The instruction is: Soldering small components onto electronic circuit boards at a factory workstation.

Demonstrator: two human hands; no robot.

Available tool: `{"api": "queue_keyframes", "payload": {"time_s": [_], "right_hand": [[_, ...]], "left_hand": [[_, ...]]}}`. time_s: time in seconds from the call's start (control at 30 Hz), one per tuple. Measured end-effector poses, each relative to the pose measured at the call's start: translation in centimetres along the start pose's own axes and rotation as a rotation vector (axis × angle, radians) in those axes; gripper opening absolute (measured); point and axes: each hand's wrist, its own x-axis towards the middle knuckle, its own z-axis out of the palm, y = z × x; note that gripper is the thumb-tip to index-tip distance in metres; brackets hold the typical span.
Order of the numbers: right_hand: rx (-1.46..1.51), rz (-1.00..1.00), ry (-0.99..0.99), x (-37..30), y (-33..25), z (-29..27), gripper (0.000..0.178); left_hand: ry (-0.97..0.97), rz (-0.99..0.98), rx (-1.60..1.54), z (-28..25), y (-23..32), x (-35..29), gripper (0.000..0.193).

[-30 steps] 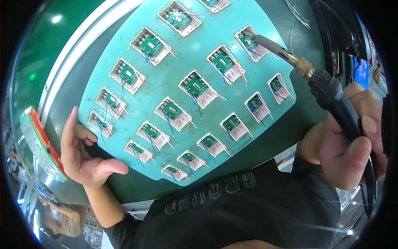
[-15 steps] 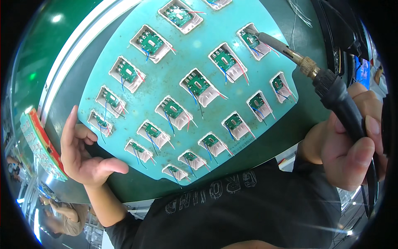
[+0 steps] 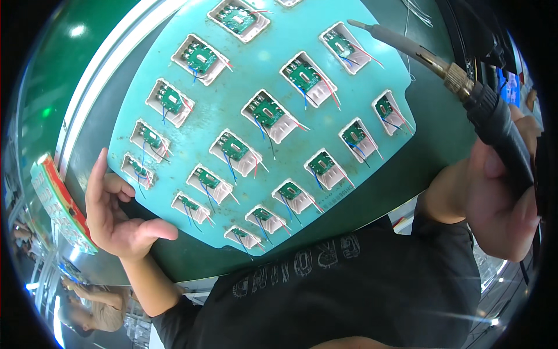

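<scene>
A soldering iron [image 3: 459, 84] is gripped in my right hand [image 3: 503, 198], its handle running between thumb and fingers. The tip hovers near the far corner of a white housing [image 3: 354, 65] at the upper right, apart from the small green circuit board [image 3: 338, 43] in it. That housing is one of several set in rows in a turquoise tray [image 3: 192, 139]. Each holds a green board with thin red, blue or black wires. At the tray's near left corner, my left hand [image 3: 119, 212] is open, thumb and forefinger spread, the other fingers bent against the edge.
The tray lies on a dark green tabletop [image 3: 378, 195]. Left of my left hand stands a red-edged panel [image 3: 67, 203] with more pieces on it. Thin loose wires [image 3: 415, 14] lie beyond the tray at far right. Another person [image 3: 96, 308] is at lower left.
The soldering iron has come away from the far right circuit board, and my right hand has moved right. The tray has shifted slightly left and away. My left hand stays nearly in place.
</scene>
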Motion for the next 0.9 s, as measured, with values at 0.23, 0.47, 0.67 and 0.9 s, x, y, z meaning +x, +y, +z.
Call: {"api": "queue_keyframes", "payload": {"time_s": [0.23,0.47,0.67,0.9], "right_hand": [[-0.076,0.084,-0.154,-0.46,0.40,0.55,0.023],[-0.089,0.123,-0.199,-0.50,0.56,0.85,0.028],[-0.092,0.128,-0.203,-0.73,0.72,0.76,0.033],[-0.094,0.162,-0.248,-0.91,0.60,0.31,0.038]], "left_hand": [[0.003,-0.009,-0.004,0.00,-0.16,-0.07,0.134],[0.000,-0.016,-0.001,-0.24,-0.30,-0.23,0.135],[0.003,-0.016,0.005,-0.18,-0.30,-0.27,0.134],[0.009,-0.008,0.016,-0.03,-0.22,-0.19,0.134]]}}
